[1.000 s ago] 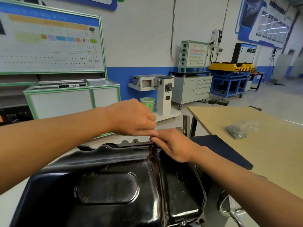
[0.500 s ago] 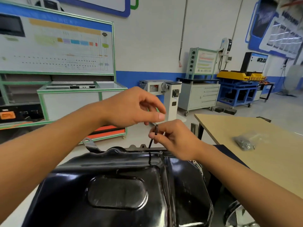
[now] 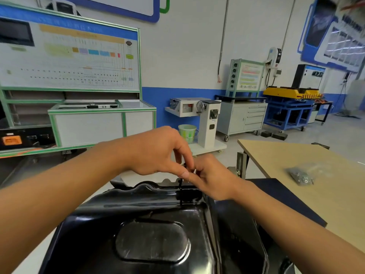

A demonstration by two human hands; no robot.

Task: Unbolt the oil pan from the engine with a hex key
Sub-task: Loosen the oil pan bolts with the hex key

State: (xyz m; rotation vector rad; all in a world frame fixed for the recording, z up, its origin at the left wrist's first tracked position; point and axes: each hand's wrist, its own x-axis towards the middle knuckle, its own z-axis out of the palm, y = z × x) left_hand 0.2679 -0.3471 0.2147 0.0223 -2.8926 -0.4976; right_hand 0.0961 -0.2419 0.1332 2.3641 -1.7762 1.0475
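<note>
The glossy black oil pan (image 3: 150, 240) fills the lower middle of the view, bottom side up. A thin black hex key (image 3: 180, 181) stands upright at the pan's far rim. Most of the key is hidden by fingers. My left hand (image 3: 158, 153) reaches over from the left and pinches the key's top between thumb and fingers. My right hand (image 3: 212, 177) comes in from the right, fingers curled round the key just below the left hand's fingertips. The bolt under the key is not visible.
A tan wooden table (image 3: 308, 165) stands to the right with a clear bag of small metal parts (image 3: 301, 176) on it. A dark mat (image 3: 276, 196) lies beside the pan. Training benches, a white machine stand (image 3: 209, 123) and cabinets line the far wall.
Half a second ago my left hand hovered above the key. It has since dropped onto the key's top, and both hands have closed together over it. The view tilted slightly.
</note>
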